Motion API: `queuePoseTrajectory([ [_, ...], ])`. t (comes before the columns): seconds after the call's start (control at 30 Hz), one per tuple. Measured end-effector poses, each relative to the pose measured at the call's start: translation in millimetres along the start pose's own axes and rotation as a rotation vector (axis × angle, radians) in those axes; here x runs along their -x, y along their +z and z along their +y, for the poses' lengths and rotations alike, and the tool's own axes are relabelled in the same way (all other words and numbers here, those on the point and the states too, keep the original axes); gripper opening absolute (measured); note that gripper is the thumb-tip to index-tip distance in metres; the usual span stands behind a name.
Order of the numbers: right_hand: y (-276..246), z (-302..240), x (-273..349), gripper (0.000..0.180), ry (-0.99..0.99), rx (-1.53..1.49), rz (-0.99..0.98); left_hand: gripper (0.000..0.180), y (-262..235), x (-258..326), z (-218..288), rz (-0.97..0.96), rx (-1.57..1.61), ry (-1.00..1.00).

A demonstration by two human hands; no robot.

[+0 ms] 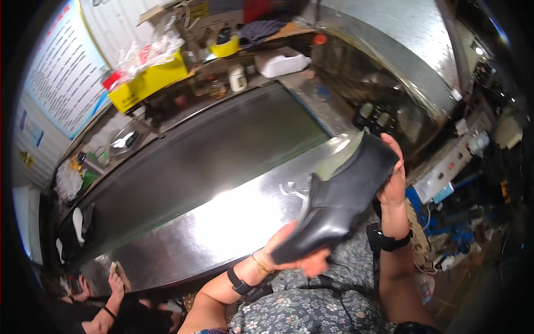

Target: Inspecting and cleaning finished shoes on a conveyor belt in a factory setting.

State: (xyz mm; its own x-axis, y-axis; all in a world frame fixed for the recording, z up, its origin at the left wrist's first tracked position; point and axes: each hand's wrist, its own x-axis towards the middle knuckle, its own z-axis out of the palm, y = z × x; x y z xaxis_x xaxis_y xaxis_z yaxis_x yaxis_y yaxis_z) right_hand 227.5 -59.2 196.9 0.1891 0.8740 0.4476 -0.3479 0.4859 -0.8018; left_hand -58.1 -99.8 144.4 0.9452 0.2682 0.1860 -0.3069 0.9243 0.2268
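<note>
A black leather shoe (345,195) hangs tilted in the air above the metal table edge, held in both my hands. Its toe points down to the left, and pale green shows in its opening. Under the toe end, my left hand (280,240) is closed round it, with part of the fingers hidden behind the leather. At the heel end, my right hand (395,177) grips from the right side, its fingers partly behind the shoe. Thin white laces or strings (295,192) appear beside the opening on the left.
A shiny metal table (222,222) borders a long dark belt or panel (211,150). Beyond stand a yellow box (147,83), a white bottle (237,78) and a white tray (281,61). Another person's hand (117,283) is at lower left; a control panel (445,170) sits right.
</note>
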Motion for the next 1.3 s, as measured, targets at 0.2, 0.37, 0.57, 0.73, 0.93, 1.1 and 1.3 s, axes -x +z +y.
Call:
queuePoseTrajectory([
  [0.2,-68,-49,68,0.04,0.146,0.645,-0.009,0.106,18,-101,-7,0.224,-1.73,0.338],
  [0.37,-37,-52,91,0.044,0.255,0.742,-0.106,0.103,7,-151,-19,0.286,-1.741,0.223],
  [0.57,-42,-39,96,0.043,0.284,0.624,-0.081,0.098,-10,-146,-27,0.276,-1.719,0.194],
  [0.73,-34,-36,98,0.035,0.326,0.671,-0.05,0.09,-14,-142,-32,0.302,-1.827,0.234],
  [0.93,-28,-31,101,0.032,0.181,0.806,0.024,0.085,-8,-145,-30,0.293,-1.879,0.242],
  [1.1,-16,-20,142,0.048,0.281,0.265,0.253,0.077,-16,-144,-6,0.207,-1.8,0.185],
  [1.3,-40,-12,198,0.027,0.558,0.448,0.333,0.063,-15,-153,7,0.372,-1.082,0.089],
])
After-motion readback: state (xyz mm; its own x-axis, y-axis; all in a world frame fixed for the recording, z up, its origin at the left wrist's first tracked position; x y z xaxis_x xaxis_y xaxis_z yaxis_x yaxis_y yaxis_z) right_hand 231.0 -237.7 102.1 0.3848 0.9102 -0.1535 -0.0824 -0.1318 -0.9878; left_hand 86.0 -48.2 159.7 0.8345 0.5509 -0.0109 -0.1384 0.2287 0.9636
